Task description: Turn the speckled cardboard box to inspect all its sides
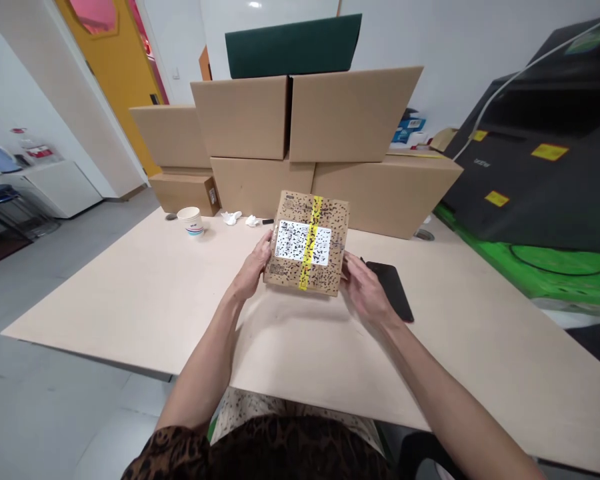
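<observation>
Between my two hands is a small cardboard box (291,207), tilted so that its labelled face points toward me. Black specks cover that face, a white label (293,241) sits across it, and a yellow tape strip (311,237) runs down over the label. My left hand (253,268) grips the box's left side, fingers partly hidden behind it. At the lower right side, my right hand (364,287) holds the box with its fingers curled behind the edge. A black flat tablet-like object (393,291) lies on the table just beyond my right hand.
Large cardboard boxes (350,117) are stacked along the back of the table (120,300), topped by a dark green box (293,48). A paper cup (191,222) and crumpled tissues (231,218) stand before them. Black equipment (540,180) rises at the right.
</observation>
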Motion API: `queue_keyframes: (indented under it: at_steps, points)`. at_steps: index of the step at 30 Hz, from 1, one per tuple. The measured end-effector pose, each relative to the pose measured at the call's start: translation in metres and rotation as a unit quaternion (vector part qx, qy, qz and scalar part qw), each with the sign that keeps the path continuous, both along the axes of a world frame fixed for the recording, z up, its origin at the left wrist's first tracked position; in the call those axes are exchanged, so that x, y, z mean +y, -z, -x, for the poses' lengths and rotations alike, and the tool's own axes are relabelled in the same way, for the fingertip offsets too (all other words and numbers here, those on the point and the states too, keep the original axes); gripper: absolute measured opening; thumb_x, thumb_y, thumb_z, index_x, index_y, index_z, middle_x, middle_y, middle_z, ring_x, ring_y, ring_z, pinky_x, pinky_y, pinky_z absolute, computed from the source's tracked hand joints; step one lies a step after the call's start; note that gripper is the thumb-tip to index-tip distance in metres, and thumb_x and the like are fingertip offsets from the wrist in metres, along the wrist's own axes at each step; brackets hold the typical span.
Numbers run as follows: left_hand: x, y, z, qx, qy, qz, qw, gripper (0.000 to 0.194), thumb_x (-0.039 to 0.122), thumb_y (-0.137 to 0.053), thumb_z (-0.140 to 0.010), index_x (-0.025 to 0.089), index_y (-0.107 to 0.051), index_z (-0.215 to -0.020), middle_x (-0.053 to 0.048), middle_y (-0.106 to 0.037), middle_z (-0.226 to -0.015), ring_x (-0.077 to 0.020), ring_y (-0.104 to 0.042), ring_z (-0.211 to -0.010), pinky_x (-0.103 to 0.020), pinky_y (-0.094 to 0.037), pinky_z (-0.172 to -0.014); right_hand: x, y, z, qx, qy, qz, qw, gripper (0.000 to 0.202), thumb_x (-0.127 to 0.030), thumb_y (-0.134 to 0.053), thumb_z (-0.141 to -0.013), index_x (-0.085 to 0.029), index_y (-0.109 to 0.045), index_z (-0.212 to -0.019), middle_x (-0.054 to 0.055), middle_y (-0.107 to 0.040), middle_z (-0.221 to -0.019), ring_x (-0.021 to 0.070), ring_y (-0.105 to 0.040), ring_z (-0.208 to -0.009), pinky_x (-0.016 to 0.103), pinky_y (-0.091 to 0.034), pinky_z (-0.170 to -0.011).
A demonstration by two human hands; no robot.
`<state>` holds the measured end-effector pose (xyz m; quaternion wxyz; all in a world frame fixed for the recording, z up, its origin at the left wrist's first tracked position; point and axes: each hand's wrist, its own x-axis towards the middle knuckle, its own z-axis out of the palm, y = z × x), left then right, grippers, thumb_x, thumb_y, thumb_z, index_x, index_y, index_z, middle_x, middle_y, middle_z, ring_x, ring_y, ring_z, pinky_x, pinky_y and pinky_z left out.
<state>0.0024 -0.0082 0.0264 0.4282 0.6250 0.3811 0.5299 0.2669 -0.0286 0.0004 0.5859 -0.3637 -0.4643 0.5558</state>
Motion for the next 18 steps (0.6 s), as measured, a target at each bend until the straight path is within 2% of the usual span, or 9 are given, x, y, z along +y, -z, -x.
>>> queue_keyframes:
  at_steps: [4,9,14,16,18]
  points:
    - [-0.004,-0.004,0.005,-0.027,0.029,0.053,0.998,0.081,0.085,-0.042,-0.091,0.036,-0.051,-0.155,-0.005,-0.042,-0.168,-0.0393,-0.06,-0.134,-0.057,-0.059,-0.096,-0.001,0.0,0.0,0.023,0.002,0.011,1.0,0.047,-0.066,-0.068,-0.082,-0.03,-0.072,-0.113,0.004,-0.078,-0.123,0.0277,-0.07,-0.121,0.043,-0.061,-0.094]
    - [-0.007,-0.005,0.005,-0.032,0.048,0.047,0.997,0.081,0.084,-0.039,-0.092,0.035,-0.049,-0.156,-0.005,-0.037,-0.171,-0.0347,-0.067,-0.125,-0.052,-0.063,-0.093,-0.004,0.002,-0.01,0.017,0.005,0.06,0.998,0.051,-0.072,-0.065,-0.082,-0.031,-0.071,-0.11,0.004,-0.078,-0.119,0.0298,-0.072,-0.116,0.044,-0.063,-0.086]
    - [-0.006,-0.004,0.002,-0.009,0.059,0.001,0.998,0.073,0.077,-0.031,-0.099,0.038,-0.043,-0.159,-0.007,-0.031,-0.173,-0.0336,-0.073,-0.116,-0.046,-0.067,-0.078,-0.005,0.002,-0.018,0.02,-0.019,0.07,0.997,0.059,-0.077,-0.053,-0.088,-0.032,-0.066,-0.125,0.008,-0.077,-0.12,0.0333,-0.072,-0.114,0.053,-0.061,-0.086]
    - [-0.006,-0.002,0.002,0.006,0.057,-0.015,0.998,0.072,0.075,-0.034,-0.099,0.039,-0.038,-0.161,-0.008,-0.029,-0.174,-0.0315,-0.075,-0.111,-0.044,-0.066,-0.077,-0.005,0.001,-0.018,0.038,-0.037,0.07,0.996,0.06,-0.076,-0.053,-0.089,-0.032,-0.064,-0.128,0.01,-0.077,-0.119,0.0338,-0.073,-0.11,0.055,-0.061,-0.088]
    - [-0.005,0.002,0.003,0.039,0.038,-0.03,0.998,0.072,0.074,-0.04,-0.098,0.041,-0.034,-0.163,-0.008,-0.027,-0.175,-0.031,-0.072,-0.116,-0.042,-0.066,-0.081,-0.007,0.0,-0.018,0.066,-0.05,0.07,0.994,0.058,-0.074,-0.056,-0.089,-0.031,-0.064,-0.127,0.01,-0.077,-0.116,0.0328,-0.074,-0.107,0.055,-0.062,-0.088]
